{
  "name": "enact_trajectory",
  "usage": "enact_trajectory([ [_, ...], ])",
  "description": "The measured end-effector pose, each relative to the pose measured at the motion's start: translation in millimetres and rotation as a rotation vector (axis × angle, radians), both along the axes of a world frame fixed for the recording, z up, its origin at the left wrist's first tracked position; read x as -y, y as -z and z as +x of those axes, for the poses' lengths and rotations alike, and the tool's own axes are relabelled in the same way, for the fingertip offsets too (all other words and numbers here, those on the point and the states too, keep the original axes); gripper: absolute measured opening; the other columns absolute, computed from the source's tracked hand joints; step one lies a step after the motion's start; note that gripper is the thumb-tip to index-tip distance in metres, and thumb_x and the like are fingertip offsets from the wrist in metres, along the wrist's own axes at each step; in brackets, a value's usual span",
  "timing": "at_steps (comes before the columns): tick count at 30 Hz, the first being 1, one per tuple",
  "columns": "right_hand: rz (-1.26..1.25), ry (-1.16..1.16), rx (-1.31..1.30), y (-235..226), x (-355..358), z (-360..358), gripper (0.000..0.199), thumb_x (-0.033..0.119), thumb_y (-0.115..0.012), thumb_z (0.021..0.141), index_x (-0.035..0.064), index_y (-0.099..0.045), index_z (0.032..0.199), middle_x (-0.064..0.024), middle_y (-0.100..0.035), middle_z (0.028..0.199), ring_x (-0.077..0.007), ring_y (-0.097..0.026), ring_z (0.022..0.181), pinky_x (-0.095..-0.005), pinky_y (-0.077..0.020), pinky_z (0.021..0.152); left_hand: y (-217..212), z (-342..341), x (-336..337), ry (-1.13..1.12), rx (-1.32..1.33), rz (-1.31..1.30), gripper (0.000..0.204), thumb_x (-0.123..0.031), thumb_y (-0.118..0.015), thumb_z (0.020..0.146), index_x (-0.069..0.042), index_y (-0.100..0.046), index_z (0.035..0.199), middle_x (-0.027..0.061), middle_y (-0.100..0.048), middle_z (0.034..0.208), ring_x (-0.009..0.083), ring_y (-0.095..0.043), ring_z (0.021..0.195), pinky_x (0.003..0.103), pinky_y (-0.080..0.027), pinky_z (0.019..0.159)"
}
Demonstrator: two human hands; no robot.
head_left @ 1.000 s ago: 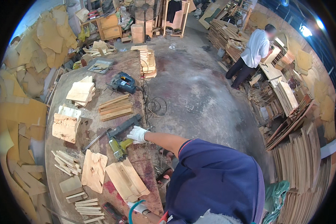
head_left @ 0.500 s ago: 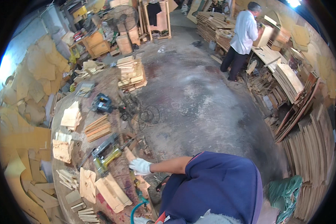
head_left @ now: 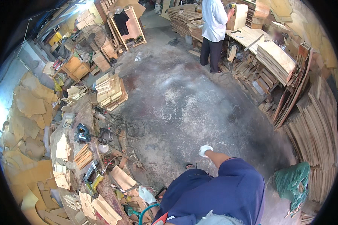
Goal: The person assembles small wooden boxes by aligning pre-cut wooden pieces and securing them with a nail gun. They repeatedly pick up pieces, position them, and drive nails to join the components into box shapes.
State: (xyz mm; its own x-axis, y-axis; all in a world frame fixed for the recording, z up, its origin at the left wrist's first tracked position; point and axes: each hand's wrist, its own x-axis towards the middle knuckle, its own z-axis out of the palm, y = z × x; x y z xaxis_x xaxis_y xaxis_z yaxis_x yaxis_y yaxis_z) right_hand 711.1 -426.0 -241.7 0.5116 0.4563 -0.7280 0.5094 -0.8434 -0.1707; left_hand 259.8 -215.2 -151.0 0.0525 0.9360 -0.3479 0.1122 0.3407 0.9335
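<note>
My left hand (head_left: 146, 195), in a white glove, is low beside the workbench edge. A pale wooden panel (head_left: 122, 177) lies just up and left of it, and a teal hose (head_left: 143, 213) curves below. Whether its fingers grip anything is unclear. Over the grey floor, away from the bench, my right hand (head_left: 205, 150) hangs in a white glove at the end of a bent arm. No object shows at it, but its fingers are too small to make out. A yellow-green power tool (head_left: 96, 183) rests on the bench.
The workbench (head_left: 108, 192) carries stacked wood strips (head_left: 83, 156), a blue power tool (head_left: 82, 133) and loose boards. Cables (head_left: 133, 127) trail onto the floor. A person in a white shirt (head_left: 214, 20) stands at the far bench. Green cloth (head_left: 292, 183) and stacked panels (head_left: 313, 131) stand right.
My right hand has left the bench and swung right over the floor. My left hand has come further into view. The view has turned, shifting the bench and far person left.
</note>
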Motion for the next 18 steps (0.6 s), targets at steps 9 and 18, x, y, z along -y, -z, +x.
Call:
enact_trajectory([
  [9, -0.216, 0.275, -0.144, 143.6, 165.5, -55.8, 0.055, 0.045, -0.069, 0.082, 0.0108, -0.070, 0.125, -0.0127, -0.065, 0.135, -0.0340, -0.062, 0.124, -0.0492, -0.0495, 0.100, -56.2, 90.6, 5.3, 0.264, -0.010, 0.026, 0.030, -0.029, -0.045, 0.108, -0.005, -0.056, 0.094, 0.0075, -0.063, 0.068, 0.0141, -0.059, 0.050, 0.024, -0.045, 0.046],
  [18, -0.066, 0.290, -0.399, 127.0, 101.8, -120.7, 0.049, 0.033, -0.078, 0.076, 0.0092, -0.073, 0.119, -0.0148, -0.070, 0.121, -0.0343, -0.066, 0.114, -0.0504, -0.0518, 0.092, -55.0, 93.2, 20.0, 0.374, -0.048, -0.003, 0.035, -0.032, -0.045, 0.109, -0.002, -0.060, 0.099, 0.0083, -0.066, 0.072, 0.0148, -0.063, 0.054, 0.026, -0.048, 0.050],
])
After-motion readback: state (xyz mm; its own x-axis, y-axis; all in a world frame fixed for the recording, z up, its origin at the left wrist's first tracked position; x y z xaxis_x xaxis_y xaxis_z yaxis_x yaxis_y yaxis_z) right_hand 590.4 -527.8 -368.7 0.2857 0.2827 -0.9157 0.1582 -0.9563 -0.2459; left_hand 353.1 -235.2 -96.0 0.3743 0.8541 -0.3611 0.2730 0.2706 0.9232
